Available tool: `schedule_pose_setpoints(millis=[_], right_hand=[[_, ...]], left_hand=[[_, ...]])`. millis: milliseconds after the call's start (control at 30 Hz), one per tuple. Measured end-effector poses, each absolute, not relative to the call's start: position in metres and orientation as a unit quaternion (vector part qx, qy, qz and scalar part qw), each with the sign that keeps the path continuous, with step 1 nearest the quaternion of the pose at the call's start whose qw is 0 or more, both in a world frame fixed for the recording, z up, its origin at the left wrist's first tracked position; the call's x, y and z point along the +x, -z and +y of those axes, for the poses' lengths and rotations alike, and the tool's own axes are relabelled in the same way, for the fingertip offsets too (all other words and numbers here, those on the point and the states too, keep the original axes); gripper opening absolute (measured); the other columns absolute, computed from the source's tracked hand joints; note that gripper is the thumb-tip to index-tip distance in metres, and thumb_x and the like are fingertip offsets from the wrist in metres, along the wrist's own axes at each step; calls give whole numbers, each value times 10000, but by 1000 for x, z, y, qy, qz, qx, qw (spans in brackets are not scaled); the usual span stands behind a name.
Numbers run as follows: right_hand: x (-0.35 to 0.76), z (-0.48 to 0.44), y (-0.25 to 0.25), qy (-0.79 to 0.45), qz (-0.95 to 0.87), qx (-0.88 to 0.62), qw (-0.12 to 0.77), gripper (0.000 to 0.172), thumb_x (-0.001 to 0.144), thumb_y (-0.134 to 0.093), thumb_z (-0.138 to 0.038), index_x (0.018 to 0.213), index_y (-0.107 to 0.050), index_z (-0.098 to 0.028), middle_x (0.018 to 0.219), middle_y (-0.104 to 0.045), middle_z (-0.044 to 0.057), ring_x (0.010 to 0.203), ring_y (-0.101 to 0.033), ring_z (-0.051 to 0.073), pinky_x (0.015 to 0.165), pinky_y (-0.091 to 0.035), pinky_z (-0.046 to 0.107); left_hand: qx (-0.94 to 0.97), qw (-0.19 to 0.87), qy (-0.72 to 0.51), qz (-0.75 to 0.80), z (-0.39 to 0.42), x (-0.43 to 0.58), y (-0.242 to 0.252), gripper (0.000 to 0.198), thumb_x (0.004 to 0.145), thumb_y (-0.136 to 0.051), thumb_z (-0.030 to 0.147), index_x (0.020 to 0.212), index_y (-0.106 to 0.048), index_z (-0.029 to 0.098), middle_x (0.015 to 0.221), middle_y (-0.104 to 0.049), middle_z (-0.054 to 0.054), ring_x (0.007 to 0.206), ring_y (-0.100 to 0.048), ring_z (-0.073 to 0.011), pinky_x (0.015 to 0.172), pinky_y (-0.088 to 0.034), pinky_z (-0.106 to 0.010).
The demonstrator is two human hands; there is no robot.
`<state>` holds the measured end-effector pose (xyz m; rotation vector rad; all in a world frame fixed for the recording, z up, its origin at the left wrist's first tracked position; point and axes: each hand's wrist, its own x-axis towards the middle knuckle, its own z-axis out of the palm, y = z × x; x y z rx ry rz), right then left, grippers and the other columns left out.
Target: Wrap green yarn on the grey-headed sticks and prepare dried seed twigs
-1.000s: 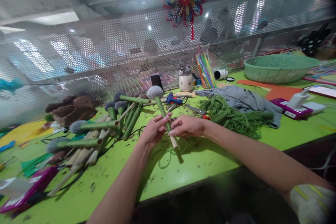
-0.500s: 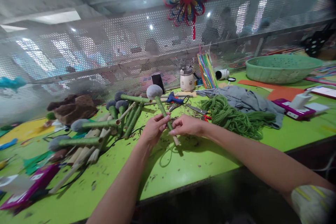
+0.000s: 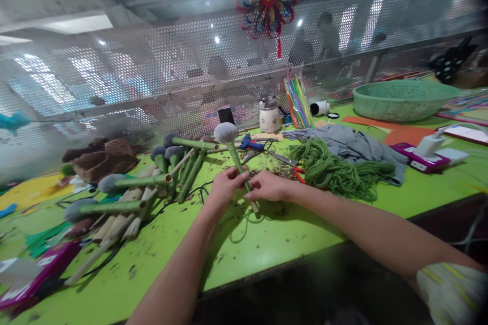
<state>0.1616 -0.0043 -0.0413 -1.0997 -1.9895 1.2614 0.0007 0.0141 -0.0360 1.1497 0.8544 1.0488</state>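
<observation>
Between my hands, a wooden stick with a round grey cloth-covered head [image 3: 225, 133] tilts with its head up and away from me. Green yarn covers most of the shaft, and bare wood shows at the lower end [image 3: 254, 206]. My left hand [image 3: 225, 185] is closed around the middle of the shaft, thumb on top. Lower down, my right hand [image 3: 265, 186] pinches at the shaft where the wrapping ends; its fingertips partly hide the green yarn there. A loose loop of this yarn [image 3: 238, 236] hangs down to the table.
Similar grey-headed green sticks [image 3: 143, 181] are piled on the left. To the right lie a green yarn bundle [image 3: 335, 170], scissors [image 3: 285, 158] and grey cloth [image 3: 343, 142]. A blue glue gun [image 3: 251, 143], jar [image 3: 269, 116] and green basin [image 3: 400, 104] stand farther back.
The view has shifted slightly, so things on the table appear a little farther left. My left thumb and fingers have closed further over the shaft. Both hands stay on the stick.
</observation>
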Motion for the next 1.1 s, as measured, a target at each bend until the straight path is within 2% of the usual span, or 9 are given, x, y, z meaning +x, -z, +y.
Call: schedule_pose_setpoints(millis=[67,167,267,367,533,633,833,933,1100], right_hand=[[163,-6,38,-533,-705,-385,266,382,658,-719,-369,520,-436,-153,447,-292,-92,444,-230,41,440,-141,227],[169,-10,28,-659,-643,-298,252,316,674,-721,-396,682,-548,-132,459,-313,-102,406,-214,31,415,-125,220],[173,-11,21,-694,-631,-249,243,323,683,-724,-370,816,-607,-101,473,-352,-99,400,-220,25,409,-125,213],[172,-9,25,-660,-657,-270,245,316,691,-716,-397,724,-583,-112,453,-358,-98,402,-241,29,410,-136,214],[163,-7,39,-557,-684,-375,285,445,660,-713,-471,531,-431,-152,418,-348,-95,403,-242,32,411,-136,223],[164,-8,37,-587,-669,-361,277,415,670,-708,-467,565,-462,-149,426,-356,-93,402,-256,37,410,-150,221],[171,-12,22,-647,-660,-266,275,320,698,-708,-406,683,-544,-131,473,-369,-91,413,-261,36,427,-160,221],[169,-9,26,-603,-679,-310,284,339,702,-692,-426,638,-521,-140,462,-357,-91,418,-253,40,430,-149,225],[164,-5,37,-468,-742,-401,265,376,692,-685,-392,521,-453,-150,449,-331,-85,442,-252,44,438,-171,226]], left_hand=[[501,642,-451,365,13,0,34,298,590,-802,185,859,-709,98,660,-654,-14,553,-557,-95,559,-415,-217],[499,668,-440,334,8,-5,24,346,629,-784,234,944,-701,119,725,-658,-26,628,-589,-109,635,-455,-233],[498,686,-434,306,2,-8,16,356,659,-766,245,992,-690,144,757,-644,-17,663,-588,-98,660,-459,-220],[507,680,-429,310,2,-6,18,370,663,-763,236,1013,-682,144,762,-642,-17,685,-594,-108,670,-465,-227],[502,642,-448,369,11,1,33,343,608,-797,201,927,-699,122,720,-659,-16,622,-597,-111,603,-448,-221],[495,652,-444,365,11,0,32,332,596,-802,198,900,-704,108,722,-667,-28,606,-596,-112,606,-457,-229],[487,690,-440,305,2,-7,15,368,668,-759,225,1018,-682,137,749,-649,-23,654,-590,-91,657,-468,-201],[495,676,-445,317,5,-6,21,375,665,-761,221,1023,-679,148,763,-651,-19,667,-591,-96,662,-469,-209],[504,646,-446,360,15,-1,38,308,598,-799,185,884,-710,114,679,-642,-9,599,-574,-103,563,-435,-202]])
